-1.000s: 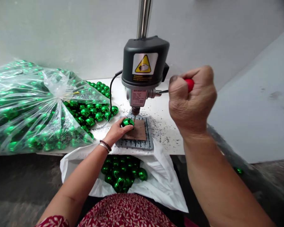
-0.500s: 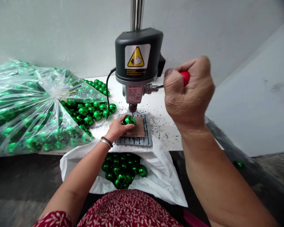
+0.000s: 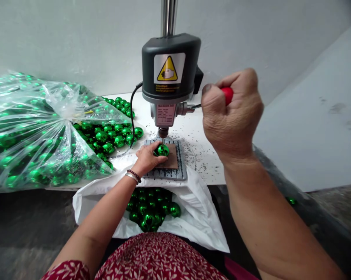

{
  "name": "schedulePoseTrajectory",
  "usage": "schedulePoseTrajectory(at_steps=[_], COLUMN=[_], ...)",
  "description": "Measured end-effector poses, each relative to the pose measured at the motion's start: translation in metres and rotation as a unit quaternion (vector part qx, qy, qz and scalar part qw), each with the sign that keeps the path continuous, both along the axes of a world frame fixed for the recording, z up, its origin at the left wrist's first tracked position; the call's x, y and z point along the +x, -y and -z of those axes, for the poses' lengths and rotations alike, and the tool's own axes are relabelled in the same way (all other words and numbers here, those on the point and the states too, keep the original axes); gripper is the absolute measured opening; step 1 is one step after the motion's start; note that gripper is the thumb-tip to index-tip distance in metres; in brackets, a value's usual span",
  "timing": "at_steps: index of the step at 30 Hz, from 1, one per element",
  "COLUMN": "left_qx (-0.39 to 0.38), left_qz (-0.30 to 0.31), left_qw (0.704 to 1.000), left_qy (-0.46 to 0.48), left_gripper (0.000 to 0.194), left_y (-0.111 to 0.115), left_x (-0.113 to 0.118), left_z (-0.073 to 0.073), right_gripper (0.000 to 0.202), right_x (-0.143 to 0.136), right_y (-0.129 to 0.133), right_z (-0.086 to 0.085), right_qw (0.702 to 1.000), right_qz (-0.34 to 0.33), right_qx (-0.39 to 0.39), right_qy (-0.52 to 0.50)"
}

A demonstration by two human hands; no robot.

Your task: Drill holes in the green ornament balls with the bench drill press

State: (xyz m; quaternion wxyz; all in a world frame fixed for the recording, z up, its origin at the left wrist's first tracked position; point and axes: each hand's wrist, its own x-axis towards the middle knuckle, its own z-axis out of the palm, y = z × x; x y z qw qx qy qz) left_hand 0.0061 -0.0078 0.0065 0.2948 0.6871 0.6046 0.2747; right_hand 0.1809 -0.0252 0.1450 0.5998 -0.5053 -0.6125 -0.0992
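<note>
Left grip (image 3: 146,158) holds green ball (image 3: 164,149), right grip (image 3: 233,118) red knob (image 3: 227,95) (white bag (image 3: 203,219) holds balls (image 3: 149,218)).

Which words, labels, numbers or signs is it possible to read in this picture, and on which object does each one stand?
"Attention:", on the warning sticker of the black drill housing; lines beneath it are too small to read.
Wordless sign: yellow triangle with a drawn hand, same sticker.
"Mini Bench Drill", slightly blurred, heading the pinkish plate below the housing; its other lines are too small to read.
</note>
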Motion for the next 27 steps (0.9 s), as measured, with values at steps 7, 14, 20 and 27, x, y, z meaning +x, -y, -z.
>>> schedulePoseTrajectory(at_steps=[7,14,20,27], left_qx=[-0.011,-0.010,-0.013,-0.001], left_qz=[-0.015,-0.033,-0.031,-0.035], left_qw=[1.000,0.999,0.998,0.998], left_qy=[-0.020,-0.030,-0.047,-0.061], left_gripper=[0.059,0.055,0.055,0.051], left_y=[0.007,0.009,0.008,0.008], left_x=[0.005,0.009,0.010,0.009], left_z=[-0.005,-0.006,-0.007,-0.003], right_gripper=[0.020,0.021,0.018,0.016], right_x=[0.001,0.002,0.002,0.000], right_y=[0.000,0.004,0.011,0.012], right_z=[-0.001,0.001,0.010,0.017], right_qw=[1.000,1.000,1.000,0.999], right_qz=[-0.012,-0.012,0.002,0.038], right_qx=[0.001,-0.014,-0.029,-0.036], right_qy=[-0.011,-0.007,-0.004,0.005])
